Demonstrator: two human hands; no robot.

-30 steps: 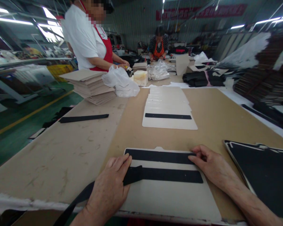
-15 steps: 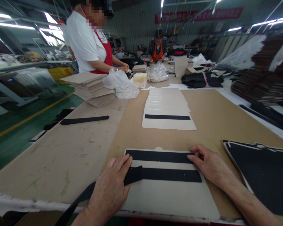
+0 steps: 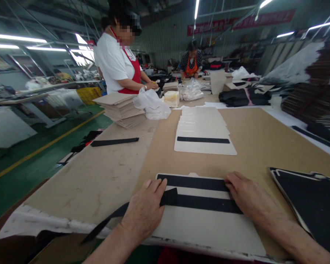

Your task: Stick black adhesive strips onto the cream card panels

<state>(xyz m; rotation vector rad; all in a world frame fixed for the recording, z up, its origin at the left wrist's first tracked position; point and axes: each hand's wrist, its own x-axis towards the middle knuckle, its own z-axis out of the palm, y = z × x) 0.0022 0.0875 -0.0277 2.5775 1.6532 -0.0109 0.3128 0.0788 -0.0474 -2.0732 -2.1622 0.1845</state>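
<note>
A beige board (image 3: 209,229) lies on the table in front of me, with an upper black strip (image 3: 195,182) along its far edge. Below it runs a lower black strip (image 3: 206,203), parallel to the first. My left hand (image 3: 145,207) presses its fingertips on the upper strip's left end. Through this hand passes a loose black strip (image 3: 110,222); its tip overlaps the lower strip and its tail hangs toward the table edge. My right hand (image 3: 246,194) has its fingers bunched on the upper strip's right end; the thumb is hidden.
Ahead, overlapping beige boards (image 3: 203,126) carry a single black strip (image 3: 203,140). Black panels (image 3: 316,209) are piled at right. Another strip (image 3: 115,142) lies left, before stacked boards (image 3: 121,108) and a plastic bag (image 3: 154,104). A co-worker (image 3: 115,66) stands beyond.
The view has swung left, so everything sits further right. My right fingers have closed down over the strip's end, where thumb and fingers showed apart before. My left hand stays at the left end.
</note>
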